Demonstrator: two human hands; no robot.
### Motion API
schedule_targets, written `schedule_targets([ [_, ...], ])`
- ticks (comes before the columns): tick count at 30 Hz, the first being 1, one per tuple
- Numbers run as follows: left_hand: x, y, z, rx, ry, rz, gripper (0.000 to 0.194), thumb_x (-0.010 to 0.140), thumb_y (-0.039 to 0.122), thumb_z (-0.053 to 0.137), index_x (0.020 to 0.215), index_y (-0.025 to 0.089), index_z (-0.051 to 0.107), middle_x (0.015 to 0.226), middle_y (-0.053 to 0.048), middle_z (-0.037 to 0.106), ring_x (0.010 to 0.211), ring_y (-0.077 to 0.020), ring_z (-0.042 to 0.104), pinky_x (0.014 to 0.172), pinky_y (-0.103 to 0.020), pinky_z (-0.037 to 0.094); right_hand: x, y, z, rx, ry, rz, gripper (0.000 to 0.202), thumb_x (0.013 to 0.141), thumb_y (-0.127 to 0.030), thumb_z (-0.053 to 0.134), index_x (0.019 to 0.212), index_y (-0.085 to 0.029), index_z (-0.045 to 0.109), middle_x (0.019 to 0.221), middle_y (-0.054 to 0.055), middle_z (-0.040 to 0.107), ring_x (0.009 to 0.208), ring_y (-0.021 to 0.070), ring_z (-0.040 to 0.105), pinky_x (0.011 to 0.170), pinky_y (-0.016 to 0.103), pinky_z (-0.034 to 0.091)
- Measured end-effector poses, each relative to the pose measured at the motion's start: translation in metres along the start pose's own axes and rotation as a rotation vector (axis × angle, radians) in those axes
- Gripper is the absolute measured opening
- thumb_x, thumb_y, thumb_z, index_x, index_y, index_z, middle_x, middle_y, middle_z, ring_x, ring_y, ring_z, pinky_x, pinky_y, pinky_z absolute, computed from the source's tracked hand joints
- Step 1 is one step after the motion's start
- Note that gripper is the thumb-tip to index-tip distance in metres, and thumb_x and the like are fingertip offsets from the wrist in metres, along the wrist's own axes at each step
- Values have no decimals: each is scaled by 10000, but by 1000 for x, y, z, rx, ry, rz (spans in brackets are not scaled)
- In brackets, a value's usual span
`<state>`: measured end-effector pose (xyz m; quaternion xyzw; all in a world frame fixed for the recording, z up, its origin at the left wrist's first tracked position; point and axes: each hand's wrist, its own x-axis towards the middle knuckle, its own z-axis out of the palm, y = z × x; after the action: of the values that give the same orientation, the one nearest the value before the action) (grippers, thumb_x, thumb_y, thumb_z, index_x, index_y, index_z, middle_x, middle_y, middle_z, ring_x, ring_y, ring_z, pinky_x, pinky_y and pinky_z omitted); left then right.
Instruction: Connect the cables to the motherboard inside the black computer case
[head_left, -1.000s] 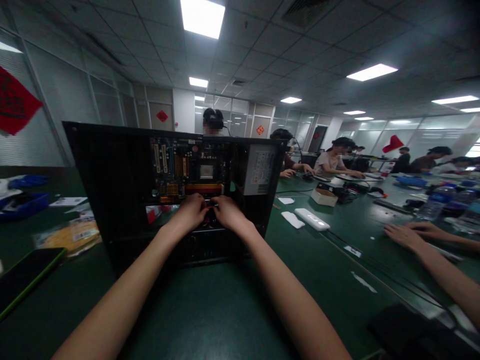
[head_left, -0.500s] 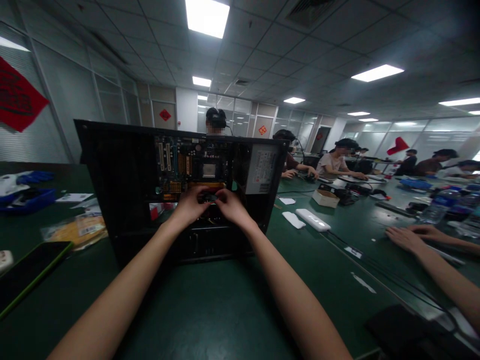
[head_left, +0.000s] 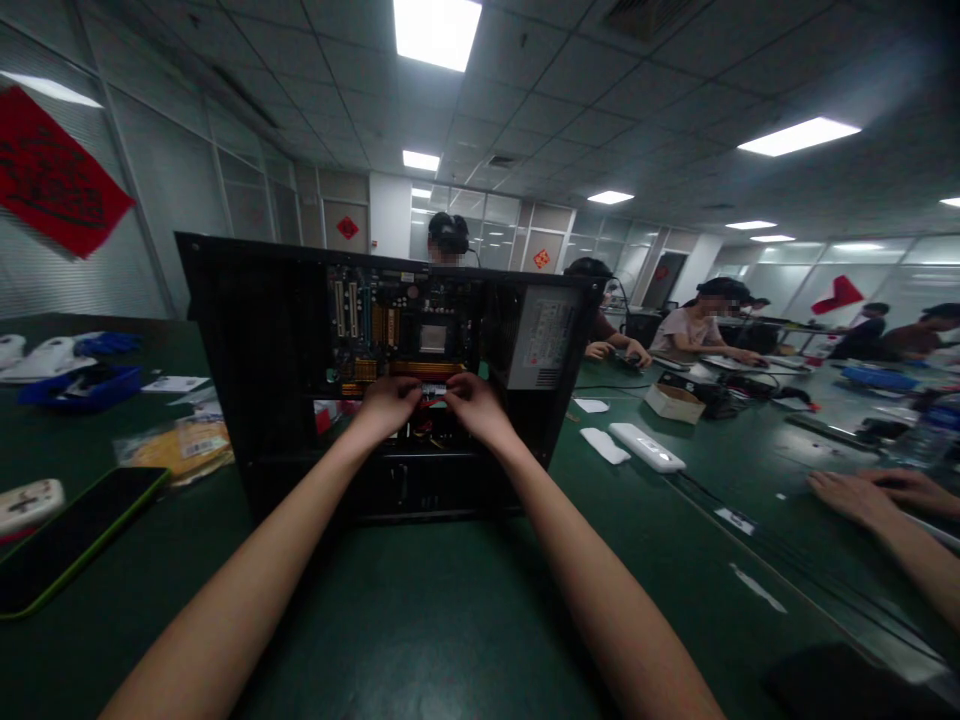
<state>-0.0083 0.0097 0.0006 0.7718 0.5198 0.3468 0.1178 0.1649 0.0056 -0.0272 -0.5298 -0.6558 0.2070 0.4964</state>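
Observation:
An open black computer case [head_left: 255, 390] stands upright on the green table [head_left: 420, 620], its inside facing me. Inside it are a motherboard [head_left: 412, 310] with a square metallic chip [head_left: 433, 338] and, at the right, a power supply [head_left: 541, 340]. Below the chip, my left hand [head_left: 386, 405] and my right hand [head_left: 476, 405] reach in with bent, closed fingers. Between their fingertips is a small dark stick-like part with light markings [head_left: 433, 389], pinched at its two ends. Red and yellow bits show just beneath it.
A phone [head_left: 82, 530], a bagged yellow item [head_left: 176, 448] and a blue tray [head_left: 82, 388] lie to the left. On the right are a white power strip [head_left: 646, 447], a small box [head_left: 673, 400], cables and another person's hands [head_left: 862, 495]. People sit beyond.
The view has turned slightly left, shifting everything rightward. My fingertips have moved a little apart, and more of the small part shows between them.

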Motion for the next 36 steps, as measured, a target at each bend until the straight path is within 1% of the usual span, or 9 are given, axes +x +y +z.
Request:
schedule_targets([
  [2, 0, -2, 0, 17, -31, 8, 327, 892, 225, 538, 1147, 170, 735, 1157, -71, 735, 1106, -229, 663, 989, -299, 474, -2, -1, 0, -128, -71, -1, 122, 917, -192, 578, 995, -149, 661, 914, 51, 707, 817, 158, 664, 731, 237, 483],
  [6, 0, -5, 2, 88, -123, 0, 347, 858, 146, 529, 1114, 212, 754, 1148, -53, 739, 1097, -235, 669, 945, -288, 490, -6, -5, -2, -418, -209, -68, 203, 972, -193, 528, 952, -143, 724, 990, 104, 731, 930, 192, 672, 771, 237, 449],
  [9, 1, -8, 3, 157, -87, -29, 366, 869, 137, 517, 1156, 198, 736, 1205, -70, 716, 1153, -231, 643, 987, -277, 469, -8, -8, -2, -538, -251, -79, 217, 975, -173, 522, 1015, -135, 731, 1037, 125, 729, 981, 202, 668, 780, 231, 432],
  [12, 1, -9, 5, 184, -55, -73, 357, 841, 114, 539, 1137, 169, 732, 1168, -85, 728, 1119, -224, 656, 969, -261, 478, -7, -9, -1, -564, -289, -80, 230, 981, -173, 512, 1040, -136, 731, 1047, 124, 728, 988, 195, 668, 776, 222, 427],
  [16, 2, -9, 8, 66, -91, -181, 389, 768, 91, 624, 1148, 132, 697, 998, -81, 765, 919, -196, 709, 811, -234, 524, -3, -10, 1, -616, -301, -18, 238, 979, -182, 513, 1044, -135, 737, 1050, 141, 724, 991, 214, 672, 786, 238, 440],
  [18, 4, -9, 10, 48, -70, -207, 349, 770, 104, 632, 1110, 123, 708, 988, -88, 767, 895, -196, 712, 780, -232, 527, -2, -10, 3, -645, -295, 12, 242, 975, -188, 514, 1054, -132, 736, 1059, 161, 719, 988, 231, 676, 787, 254, 451],
  [21, 6, -8, 13, 109, -42, -188, 264, 789, 120, 604, 1007, 128, 752, 991, -96, 769, 918, -209, 711, 791, -241, 526, -1, -10, 4, -667, -287, 19, 252, 972, -196, 510, 1078, -128, 728, 1084, 181, 710, 1005, 254, 678, 785, 273, 465],
  [26, 8, -8, 12, 228, -13, -149, 268, 786, 155, 603, 987, 149, 779, 1008, -81, 771, 984, -219, 699, 840, -244, 510, 0, -10, 6, -679, -303, 26, 262, 976, -195, 492, 1080, -130, 725, 1098, 184, 706, 1029, 252, 675, 803, 272, 474],
  [36, 16, -13, 12, 332, -87, -120, 245, 809, 195, 607, 959, 193, 801, 980, -75, 775, 972, -237, 701, 814, -267, 500, 4, -12, 9, -693, -337, 103, 278, 972, -198, 484, 1131, -146, 706, 1142, 177, 696, 1064, 274, 667, 830, 300, 483],
])
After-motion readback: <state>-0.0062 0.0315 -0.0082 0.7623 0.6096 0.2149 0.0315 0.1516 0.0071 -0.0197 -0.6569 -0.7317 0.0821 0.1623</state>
